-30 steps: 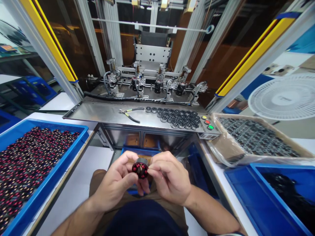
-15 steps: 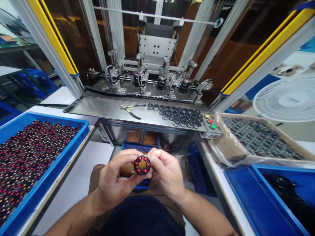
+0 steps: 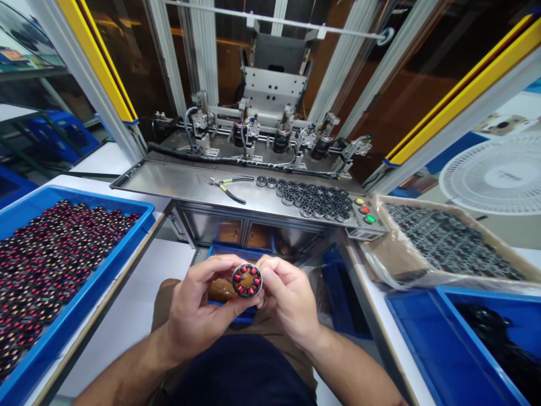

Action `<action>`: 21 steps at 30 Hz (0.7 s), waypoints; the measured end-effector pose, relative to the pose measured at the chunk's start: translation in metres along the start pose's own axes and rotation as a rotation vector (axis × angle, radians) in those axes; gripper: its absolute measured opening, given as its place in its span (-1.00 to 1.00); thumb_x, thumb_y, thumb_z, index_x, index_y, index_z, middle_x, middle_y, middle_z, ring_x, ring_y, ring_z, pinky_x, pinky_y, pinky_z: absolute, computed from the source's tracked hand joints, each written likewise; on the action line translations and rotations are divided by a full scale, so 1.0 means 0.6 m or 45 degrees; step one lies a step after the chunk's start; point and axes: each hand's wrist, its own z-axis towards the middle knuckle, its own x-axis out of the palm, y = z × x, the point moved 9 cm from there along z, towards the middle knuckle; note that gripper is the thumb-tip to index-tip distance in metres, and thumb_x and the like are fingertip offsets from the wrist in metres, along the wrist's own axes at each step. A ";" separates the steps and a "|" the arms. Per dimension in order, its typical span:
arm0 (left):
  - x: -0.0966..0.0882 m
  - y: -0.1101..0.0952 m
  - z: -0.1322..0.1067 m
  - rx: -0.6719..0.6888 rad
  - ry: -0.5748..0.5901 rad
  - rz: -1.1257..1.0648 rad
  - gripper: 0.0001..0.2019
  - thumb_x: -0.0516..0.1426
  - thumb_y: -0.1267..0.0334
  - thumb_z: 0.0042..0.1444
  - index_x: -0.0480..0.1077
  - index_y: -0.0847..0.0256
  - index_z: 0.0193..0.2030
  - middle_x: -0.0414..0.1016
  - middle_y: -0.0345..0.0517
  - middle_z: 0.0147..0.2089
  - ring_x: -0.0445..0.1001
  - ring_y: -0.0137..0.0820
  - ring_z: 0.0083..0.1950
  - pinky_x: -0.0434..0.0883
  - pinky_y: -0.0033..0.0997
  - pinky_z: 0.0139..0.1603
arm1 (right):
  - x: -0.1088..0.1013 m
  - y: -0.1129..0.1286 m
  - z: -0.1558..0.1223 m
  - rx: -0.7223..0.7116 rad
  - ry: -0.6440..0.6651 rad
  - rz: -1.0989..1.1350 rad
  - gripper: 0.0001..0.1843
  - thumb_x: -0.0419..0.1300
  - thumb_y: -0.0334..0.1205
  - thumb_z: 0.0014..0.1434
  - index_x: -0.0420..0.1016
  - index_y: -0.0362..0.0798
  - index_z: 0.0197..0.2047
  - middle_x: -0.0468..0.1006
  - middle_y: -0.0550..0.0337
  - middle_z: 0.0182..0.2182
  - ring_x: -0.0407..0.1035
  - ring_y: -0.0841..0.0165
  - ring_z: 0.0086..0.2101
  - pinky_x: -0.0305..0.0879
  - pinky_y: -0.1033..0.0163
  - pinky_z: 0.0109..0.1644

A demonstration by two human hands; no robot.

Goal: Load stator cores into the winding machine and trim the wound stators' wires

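Observation:
A ring-shaped motor stator (image 3: 247, 280) with red windings and a dark rim is held up in front of my lap, its face toward me. My left hand (image 3: 203, 299) grips it from the left, thumb below and fingers above. On its right edge, my right hand (image 3: 289, 293) is closed, with thumb and fingertips pinched against the rim. Whether a small part sits between the right fingertips is hidden. Behind the hands lies a brown object (image 3: 220, 290) in a blue bin below.
A blue tray (image 3: 146, 213) of red-wound stators stands left. Ahead, a metal ledge (image 3: 177, 183) bears cutting pliers (image 3: 228, 189) and several black cores (image 3: 313, 197), beside a button box (image 3: 364, 217). Right are a lined carton (image 3: 367, 254), a blue bin (image 3: 416, 332) and a fan (image 3: 494, 175).
The stator has turned slightly in my fingers, its face and rim now at a different tilt. Both hands keep their hold. The view has shifted a little.

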 end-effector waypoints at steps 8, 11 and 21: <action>0.008 -0.006 0.001 0.112 0.126 -0.071 -0.33 0.21 0.74 -0.08 0.28 0.12 0.15 0.47 -0.05 0.12 0.46 -0.29 0.16 0.51 -0.36 0.11 | -0.002 0.014 -0.002 -0.078 -0.029 -0.079 -0.71 0.20 -0.15 0.27 0.38 -0.10 -0.46 0.34 0.32 -0.58 0.24 0.54 -0.58 0.20 0.40 -0.52; 0.009 -0.008 -0.001 0.137 0.138 -0.076 -0.35 0.18 0.76 -0.07 0.28 0.16 0.15 0.46 0.00 0.13 0.44 -0.28 0.18 0.51 -0.39 0.09 | 0.002 0.028 -0.001 -0.175 -0.033 -0.139 -0.75 0.18 -0.21 0.27 0.39 -0.10 -0.43 0.33 0.31 -0.54 0.25 0.53 -0.58 0.22 0.40 -0.53; 0.037 0.036 -0.002 -0.496 0.290 -0.687 -0.38 0.44 0.26 -0.17 0.36 0.11 0.07 0.49 -0.03 0.11 0.53 -0.28 0.07 0.48 -0.42 0.08 | 0.048 0.146 -0.037 -1.014 0.176 -0.961 -0.93 0.16 -0.44 0.21 0.46 -0.13 -0.30 0.49 0.11 -0.44 0.41 0.39 -0.39 0.40 0.28 -0.32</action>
